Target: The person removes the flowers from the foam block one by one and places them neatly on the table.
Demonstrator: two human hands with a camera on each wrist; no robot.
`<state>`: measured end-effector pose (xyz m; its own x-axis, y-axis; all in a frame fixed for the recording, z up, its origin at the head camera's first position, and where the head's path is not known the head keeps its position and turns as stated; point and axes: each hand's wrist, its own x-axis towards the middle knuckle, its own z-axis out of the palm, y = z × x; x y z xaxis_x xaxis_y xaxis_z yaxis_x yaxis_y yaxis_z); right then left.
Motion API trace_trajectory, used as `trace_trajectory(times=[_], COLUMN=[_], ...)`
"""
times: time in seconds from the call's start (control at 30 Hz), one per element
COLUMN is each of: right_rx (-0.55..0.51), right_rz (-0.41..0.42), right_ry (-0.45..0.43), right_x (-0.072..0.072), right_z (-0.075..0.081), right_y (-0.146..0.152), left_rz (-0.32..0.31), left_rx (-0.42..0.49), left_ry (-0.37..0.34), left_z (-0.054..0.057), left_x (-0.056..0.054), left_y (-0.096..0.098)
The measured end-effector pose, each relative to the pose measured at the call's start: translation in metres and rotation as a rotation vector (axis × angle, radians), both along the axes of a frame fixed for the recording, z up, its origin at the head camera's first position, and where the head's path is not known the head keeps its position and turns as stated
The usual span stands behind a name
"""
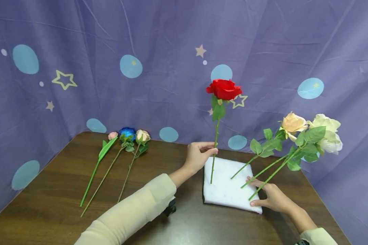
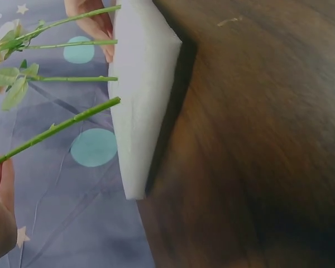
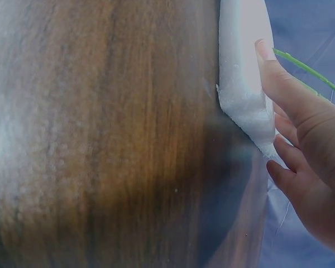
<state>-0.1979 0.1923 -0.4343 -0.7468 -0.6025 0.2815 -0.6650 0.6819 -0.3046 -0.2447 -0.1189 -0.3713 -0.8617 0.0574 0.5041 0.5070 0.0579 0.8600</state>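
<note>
My left hand [image 1: 199,157] pinches the green stem of a red rose [image 1: 224,89], its bloom up. The stem's lower end [image 2: 116,101] comes right to the top face of a white foam block [image 1: 227,195]. Three other stems stand in the block, leaning right, with a peach rose [image 1: 293,123] and white blooms [image 1: 330,141] at their upper ends. At the block's right side my right hand [image 1: 274,197] rests with fingers spread, its thumb [image 3: 273,70] against the foam and the other fingers along the edge.
On the table's left lie a green-stemmed pink flower [image 1: 112,135], a blue rose [image 1: 127,132] and a cream rose [image 1: 142,136], blooms toward the back. A purple curtain [image 1: 171,41] with stars and dots hangs behind the brown wooden table [image 1: 190,224].
</note>
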Motion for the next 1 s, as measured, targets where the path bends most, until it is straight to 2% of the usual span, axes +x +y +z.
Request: trace_trajectory(times=[0.13, 0.27, 0.57, 0.83, 1.0], right_rx=[0.006, 0.019, 0.012, 0.044, 0.035], right_rz=[-0.012, -0.021, -0.017, -0.055, -0.042], right_ry=[-0.027, -0.046, -0.01, -0.035, -0.007], right_x=[0.0, 0.001, 0.0, 0.001, 0.0], right_z=[0.002, 0.004, 0.001, 0.003, 0.003], right_y=[0.0, 0.0, -0.001, -0.001, -0.001], left_rz=[-0.003, -0.011, -0.02, -0.042, -0.052], left_rx=[0.018, 0.022, 0.026, 0.063, 0.081], left_ry=[-0.01, -0.053, -0.158, -0.224, -0.28], left_z=[-0.001, -0.003, -0.003, -0.01, -0.016], left_x=[0.002, 0.004, 0.01, 0.014, 0.016], left_y=[-0.009, -0.017, -0.033, -0.047, -0.061])
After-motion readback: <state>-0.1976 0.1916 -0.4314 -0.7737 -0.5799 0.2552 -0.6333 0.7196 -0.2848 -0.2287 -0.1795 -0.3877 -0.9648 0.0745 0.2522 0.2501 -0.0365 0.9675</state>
